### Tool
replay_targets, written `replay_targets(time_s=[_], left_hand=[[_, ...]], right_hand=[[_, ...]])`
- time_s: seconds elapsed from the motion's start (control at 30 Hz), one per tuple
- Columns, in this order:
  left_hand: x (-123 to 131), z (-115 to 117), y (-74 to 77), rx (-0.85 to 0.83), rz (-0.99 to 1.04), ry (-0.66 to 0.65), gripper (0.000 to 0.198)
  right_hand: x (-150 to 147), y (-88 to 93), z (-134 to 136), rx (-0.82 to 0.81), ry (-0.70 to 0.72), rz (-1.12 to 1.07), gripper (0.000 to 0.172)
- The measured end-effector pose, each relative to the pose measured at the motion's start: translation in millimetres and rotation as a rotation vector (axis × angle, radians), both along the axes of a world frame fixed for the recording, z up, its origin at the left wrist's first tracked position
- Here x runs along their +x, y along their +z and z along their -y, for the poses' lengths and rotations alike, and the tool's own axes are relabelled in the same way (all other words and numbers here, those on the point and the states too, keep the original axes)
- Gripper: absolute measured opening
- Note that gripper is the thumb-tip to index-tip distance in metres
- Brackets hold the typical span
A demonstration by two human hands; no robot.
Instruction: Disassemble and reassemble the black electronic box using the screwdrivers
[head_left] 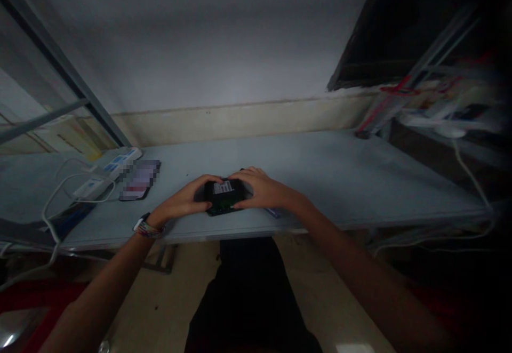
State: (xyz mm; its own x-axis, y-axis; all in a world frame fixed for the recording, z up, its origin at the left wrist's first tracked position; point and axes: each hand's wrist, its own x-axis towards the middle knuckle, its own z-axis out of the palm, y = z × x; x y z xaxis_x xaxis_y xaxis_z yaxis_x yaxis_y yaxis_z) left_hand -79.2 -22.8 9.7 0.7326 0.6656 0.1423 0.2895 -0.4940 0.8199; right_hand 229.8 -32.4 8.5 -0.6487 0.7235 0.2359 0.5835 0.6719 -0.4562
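A flat black device [224, 197] with a pale printed label on its upper face is at the middle of the table, near the front edge. My left hand [191, 197] grips its left side, thumb at the near edge and fingers at the far one. On the opposite side my right hand [262, 189] is closed around it in the same way. What kind of device it is cannot be made out in the dim light. Partly under my right wrist lies a thin purplish object [272, 213], mostly hidden.
To the left, a phone [141, 180] lies beside a white power strip [108, 173] with a looped white cable [50, 211]. A metal post [384, 109] with red wrapping stands at the back right. The grey tabletop [320, 166] meets a wall behind.
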Motion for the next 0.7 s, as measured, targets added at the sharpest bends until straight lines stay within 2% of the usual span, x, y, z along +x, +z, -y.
replay_targets(time_s=[0.1,0.17,0.3,0.5,0.7], left_hand=[[1,2,2.5,-0.04,0.051,0.028,0.053],[2,4,2.7,-0.044,0.084,0.048,0.049],[3,4,-1.3,-0.046,0.139,0.074,0.046],[4,9,-9.6,-0.018,0.269,0.183,0.036],[4,12,-6.1,0.064,0.302,0.275,0.033]], right_hand=[[5,0.0,0,0.041,0.021,-0.089,0.048],[6,-2.2,0,0.087,0.039,-0.14,0.038],[4,-11.5,-5,0.162,0.072,-0.202,0.043],[-2,-25.8,-13,0.311,-0.03,-0.211,0.04],[-11,-18.9,-26,0.358,-0.089,-0.294,0.034]])
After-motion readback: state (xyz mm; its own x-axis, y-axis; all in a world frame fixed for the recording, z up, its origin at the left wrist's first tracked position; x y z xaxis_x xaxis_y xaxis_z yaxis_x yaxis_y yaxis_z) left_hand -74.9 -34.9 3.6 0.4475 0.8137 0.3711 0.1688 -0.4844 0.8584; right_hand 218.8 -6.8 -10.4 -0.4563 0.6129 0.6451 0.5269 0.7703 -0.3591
